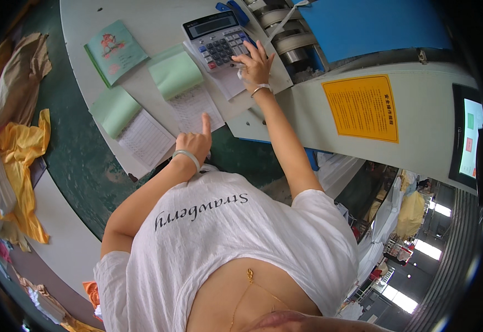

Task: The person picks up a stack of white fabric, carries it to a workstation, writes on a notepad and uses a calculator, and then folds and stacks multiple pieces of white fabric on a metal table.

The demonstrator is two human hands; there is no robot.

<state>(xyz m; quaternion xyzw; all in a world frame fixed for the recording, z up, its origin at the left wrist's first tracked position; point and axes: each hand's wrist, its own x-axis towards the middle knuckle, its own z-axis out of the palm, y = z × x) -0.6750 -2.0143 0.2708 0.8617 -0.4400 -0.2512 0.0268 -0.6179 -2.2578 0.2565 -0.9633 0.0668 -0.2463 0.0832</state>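
Observation:
My left hand (pixel 193 145) points with its index finger at a handwritten page of an opened notebook (pixel 195 106), whose green cover is folded back. A pen (pixel 237 65) is held in my right hand (pixel 254 68), whose fingers spread at the lower right keys of a desktop calculator (pixel 220 47). Whether a fingertip presses a key, I cannot tell. White paper (pixel 229 85) lies partly under the calculator. Nearer the left edge of the table is a second opened notebook (pixel 146 137) with a ruled, written page. A closed green booklet (pixel 115 52) with a flower picture lies beyond it.
The pale tabletop (pixel 142 14) adjoins a machine with metal rollers (pixel 295 54) and a blue panel (pixel 374 27). A yellow printed notice (pixel 361 108) and a lit screen (pixel 469 137) are on the machine's right side. Yellow cloth (pixel 21 153) and other fabrics are heaped at the far left.

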